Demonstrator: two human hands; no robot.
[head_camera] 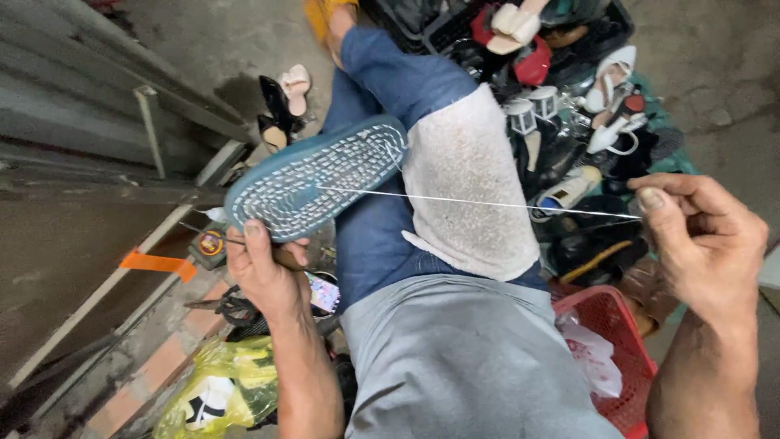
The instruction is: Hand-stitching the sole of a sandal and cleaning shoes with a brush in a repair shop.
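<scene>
A blue shoe (317,179), sole up, is gripped at its heel end by the left hand (264,272) over the lap. Its long axis rises rightward. A taut white thread (487,203) is pinched by the right hand (703,240), well right.

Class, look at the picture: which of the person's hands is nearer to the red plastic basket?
Right. The right hand pinches the taut white thread just above the red basket. The left hand holds the blue shoe sole, across the lap from it.
</scene>
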